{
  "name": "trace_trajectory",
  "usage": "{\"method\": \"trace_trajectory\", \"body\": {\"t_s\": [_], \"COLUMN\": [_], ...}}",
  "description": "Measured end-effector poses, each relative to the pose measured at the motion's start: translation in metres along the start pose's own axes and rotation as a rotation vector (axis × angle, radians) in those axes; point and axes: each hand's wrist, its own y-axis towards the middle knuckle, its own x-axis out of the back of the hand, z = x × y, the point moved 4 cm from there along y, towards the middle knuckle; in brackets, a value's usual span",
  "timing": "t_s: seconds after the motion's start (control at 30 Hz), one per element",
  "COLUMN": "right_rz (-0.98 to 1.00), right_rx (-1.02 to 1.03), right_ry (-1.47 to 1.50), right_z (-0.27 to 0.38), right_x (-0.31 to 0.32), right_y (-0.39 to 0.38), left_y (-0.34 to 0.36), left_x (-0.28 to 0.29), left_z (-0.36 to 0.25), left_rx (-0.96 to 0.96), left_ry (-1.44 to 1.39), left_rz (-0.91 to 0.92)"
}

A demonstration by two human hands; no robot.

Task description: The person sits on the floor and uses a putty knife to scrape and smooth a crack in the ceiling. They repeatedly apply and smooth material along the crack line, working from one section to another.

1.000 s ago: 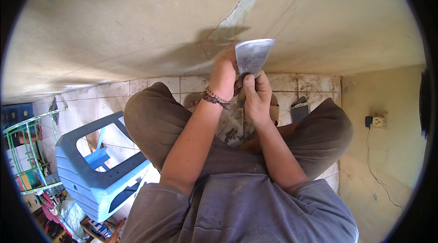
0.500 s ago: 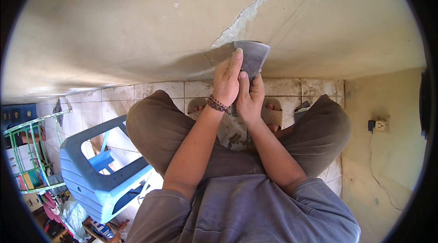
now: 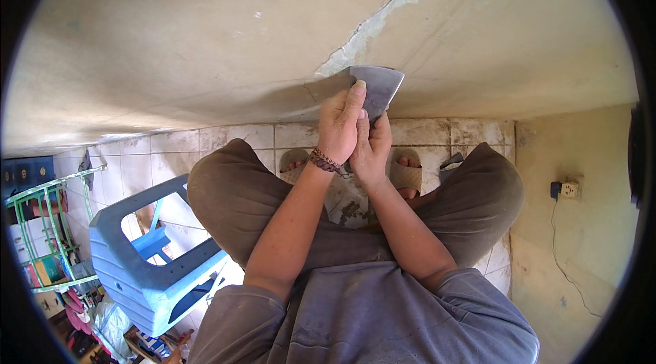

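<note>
Both my hands grip a scraper with a wide grey metal blade [image 3: 378, 89], its broad edge against or close to the wall [image 3: 225, 43]. My left hand [image 3: 339, 121] is closed, its thumb lying along the blade's left side. Below and to the right, my right hand [image 3: 371, 145] is closed too, with its thumb on the lower blade; the handle is hidden by the hands. A cracked strip of pale, bared plaster [image 3: 372, 25] runs from the blade up and to the right. A thin dark crack continues just left of the blade.
My knees are bent apart over dirty white floor tiles [image 3: 294, 136]. On the left lies a blue plastic stool [image 3: 130, 275], with a green metal rack [image 3: 51, 227] and assorted household things beyond. A socket [image 3: 570, 190] with a plugged-in black adapter and cable is on the right wall.
The scraper and both hands have shifted slightly down, and the blade is tilted a little differently. My grip stays the same.
</note>
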Motion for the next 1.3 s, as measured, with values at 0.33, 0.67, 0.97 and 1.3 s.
{"method": "trace_trajectory", "body": {"t_s": [0.33, 0.67, 0.97, 1.3], "right_rz": [-0.054, -0.062, -0.033, -0.016], "right_rx": [0.068, 0.048, 0.058, 0.017], "right_ry": [-0.074, -0.062, -0.103, -0.133], "right_z": [0.002, 0.003, 0.012, 0.015], "right_x": [0.001, -0.002, -0.005, -0.004], "right_y": [0.002, 0.006, 0.007, 0.005], "left_y": [0.001, 0.005, 0.008, 0.007], "left_x": [-0.003, -0.002, -0.001, 0.002], "left_z": [0.004, -0.003, -0.007, 0.001], "left_rx": [0.031, -0.017, -0.083, -0.089], "left_ry": [0.090, 0.058, 0.075, 0.035], "left_rz": [-0.058, -0.063, -0.055, -0.058]}}
